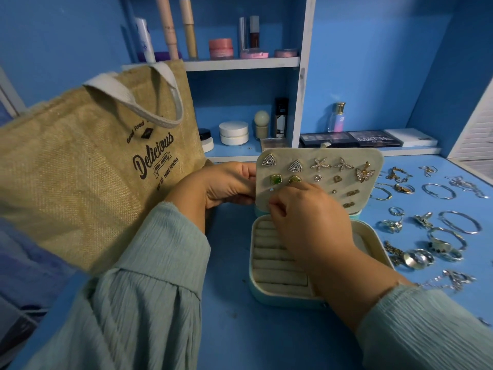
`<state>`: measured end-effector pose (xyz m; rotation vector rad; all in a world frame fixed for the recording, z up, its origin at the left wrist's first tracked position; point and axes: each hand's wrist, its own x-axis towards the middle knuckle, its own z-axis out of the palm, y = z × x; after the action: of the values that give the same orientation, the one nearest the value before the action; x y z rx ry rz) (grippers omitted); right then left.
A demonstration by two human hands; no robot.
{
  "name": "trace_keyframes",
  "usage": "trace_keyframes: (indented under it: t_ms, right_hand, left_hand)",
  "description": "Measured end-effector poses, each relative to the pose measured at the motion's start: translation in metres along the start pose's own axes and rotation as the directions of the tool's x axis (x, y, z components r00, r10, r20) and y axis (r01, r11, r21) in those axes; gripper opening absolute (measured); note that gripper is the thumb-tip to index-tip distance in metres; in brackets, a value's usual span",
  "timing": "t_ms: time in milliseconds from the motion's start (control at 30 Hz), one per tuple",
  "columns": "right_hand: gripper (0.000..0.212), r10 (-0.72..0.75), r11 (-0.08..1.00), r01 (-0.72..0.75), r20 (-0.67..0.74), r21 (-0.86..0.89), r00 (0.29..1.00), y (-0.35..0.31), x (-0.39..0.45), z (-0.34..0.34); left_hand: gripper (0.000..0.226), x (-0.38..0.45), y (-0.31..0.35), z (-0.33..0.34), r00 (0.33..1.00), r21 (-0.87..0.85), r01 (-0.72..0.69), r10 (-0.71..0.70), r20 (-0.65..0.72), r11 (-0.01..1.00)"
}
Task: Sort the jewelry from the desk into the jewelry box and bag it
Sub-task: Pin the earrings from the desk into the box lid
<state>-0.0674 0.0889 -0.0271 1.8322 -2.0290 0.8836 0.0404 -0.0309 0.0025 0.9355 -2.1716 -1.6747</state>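
Note:
A light blue jewelry box (277,299) stands open on the blue desk, its cream ring rolls showing. Its upright cream earring panel (373,161) carries several pairs of studs. My left hand (226,184) grips the panel's left edge. My right hand (306,217) reaches over the box with fingertips pinched at the panel's lower left, under the green studs (276,179); what they pinch is hidden. Loose rings, bangles and chains (432,231) lie on the desk right of the box. A burlap tote bag (88,166) printed "Delicious" stands at the left.
A white shelf unit (301,102) at the back holds cosmetics: tubes, jars, bottles. Eyeshadow palettes (352,138) and a white box lie on the ledge behind the jewelry box. A white slatted panel (477,140) stands at the right edge.

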Motion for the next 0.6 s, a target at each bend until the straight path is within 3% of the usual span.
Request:
trace_keyframes:
  t_ms: [133, 200, 300, 600]
  right_hand:
    - [0.014, -0.008, 0.997, 0.007, -0.005, -0.074, 1.0, -0.005, -0.001, -0.006]
    - [0.005, -0.01, 0.994, 0.016, 0.058, -0.109, 0.998, -0.005, 0.001, -0.01]
    - [0.017, 0.037, 0.988, -0.017, 0.129, -0.153, 0.991, -0.005, 0.002, -0.011]
    - [0.026, 0.288, 0.957, -0.288, 0.219, -0.034, 0.932, -0.013, 0.006, -0.005]
  left_hand:
    - [0.041, -0.002, 0.0, 0.0, 1.0, 0.011, -0.009, 0.009, 0.022, 1.0]
    - [0.037, -0.003, 0.0, 0.001, 1.0, 0.008, -0.006, 0.006, 0.025, 1.0]
    - [0.034, -0.004, -0.001, 0.002, 0.999, 0.003, -0.012, 0.012, 0.035, 1.0]
    - [0.027, -0.006, -0.004, 0.004, 0.998, -0.045, -0.045, 0.048, 0.052, 0.998]
